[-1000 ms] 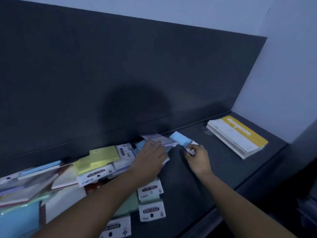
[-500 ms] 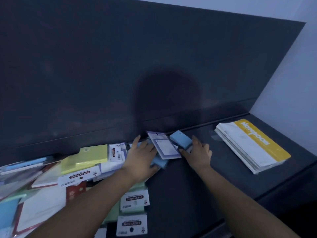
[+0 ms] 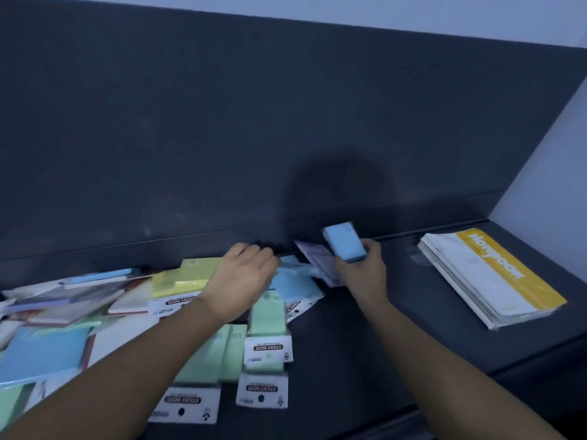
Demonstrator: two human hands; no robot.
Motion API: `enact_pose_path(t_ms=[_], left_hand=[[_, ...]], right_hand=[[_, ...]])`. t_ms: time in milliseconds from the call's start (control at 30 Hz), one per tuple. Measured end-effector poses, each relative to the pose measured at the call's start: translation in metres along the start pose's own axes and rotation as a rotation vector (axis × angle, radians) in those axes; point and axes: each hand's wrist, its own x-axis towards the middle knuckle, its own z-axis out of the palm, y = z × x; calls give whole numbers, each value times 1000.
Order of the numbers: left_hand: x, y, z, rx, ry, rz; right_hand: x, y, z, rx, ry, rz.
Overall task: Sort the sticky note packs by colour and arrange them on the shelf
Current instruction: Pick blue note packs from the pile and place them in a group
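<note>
Right hand (image 3: 360, 271) grips blue pack (image 3: 344, 242), lifted clear for sorting; left hand (image 3: 241, 281), fingers loosely curled, rests on pile (image 3: 178, 290), steadying it.

One head-worn camera looks forward and down, slightly tilted, onto a dark shelf (image 3: 413, 328) from close above. The left forearm (image 3: 127, 376) and right forearm (image 3: 444, 360) enter from the near edge. A back panel (image 3: 222, 122) fills the far side, and a wall (image 3: 546, 160) closes the right.
</note>
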Motion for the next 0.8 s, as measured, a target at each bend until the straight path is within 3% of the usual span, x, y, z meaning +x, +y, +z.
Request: enact_pose_path(t_ms=[167,267,433,600,800], left_hand=[[-33,-18,-34,27,59,-185],[-68,-35,-57,69,98,-223],[-152,-64,-99,196,113,-254],[-249,-89,-143,280,116,-403],[-352,-100,-193,359,-4,-562]], right_hand=[[-31,-38,39,220,-218,-22],[-57,-61,70,350,-262,-2],[-125,-95,125,339,-357,-29],[-209,-135,171,482,-389,18],[-310,-171,223,742,-575,231]])
